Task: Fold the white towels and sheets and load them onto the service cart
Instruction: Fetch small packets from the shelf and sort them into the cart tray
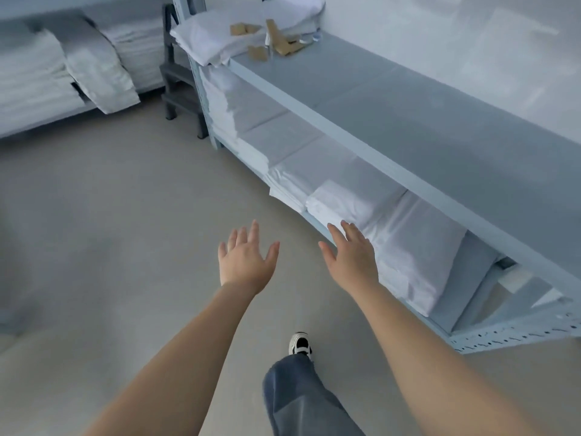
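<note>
Fingers straight and spread on both hands, nothing held. Left hand [245, 259] over bare floor [110, 215]; right hand [352, 256] just beside the near edge of the lower shelf [283, 136], close to a folded white sheet stack [386, 228]. Far left: more white linen [41, 80] piled on another rack. Top shelf [424, 121], far end: folded sheets [220, 39], small tan boxes [279, 39]. My shoe [300, 343] near, below.
</note>
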`<state>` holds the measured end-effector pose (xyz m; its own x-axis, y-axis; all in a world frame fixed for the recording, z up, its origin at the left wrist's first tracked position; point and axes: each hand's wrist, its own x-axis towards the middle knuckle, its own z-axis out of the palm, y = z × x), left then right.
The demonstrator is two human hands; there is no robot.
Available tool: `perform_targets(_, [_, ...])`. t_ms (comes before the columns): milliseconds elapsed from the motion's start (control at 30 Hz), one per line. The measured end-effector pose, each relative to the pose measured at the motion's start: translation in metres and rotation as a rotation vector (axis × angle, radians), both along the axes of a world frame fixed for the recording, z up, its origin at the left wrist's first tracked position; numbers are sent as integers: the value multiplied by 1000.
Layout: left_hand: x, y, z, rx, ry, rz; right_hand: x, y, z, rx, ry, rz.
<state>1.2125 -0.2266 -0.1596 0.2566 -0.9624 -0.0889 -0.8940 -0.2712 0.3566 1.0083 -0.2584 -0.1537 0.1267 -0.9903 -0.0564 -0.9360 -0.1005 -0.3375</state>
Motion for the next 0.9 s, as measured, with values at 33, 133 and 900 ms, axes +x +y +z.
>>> perform_targets(33, [4,-19,0,6,-3,14,4,-21,-1,0,2,13])
perform_targets(133, [12,-78,4,15,-2,62,13,-85,0,2,23,59])
perform_targets(900, [180,-381,-3,67,-41,122,196,-421,-6,23,43,229])
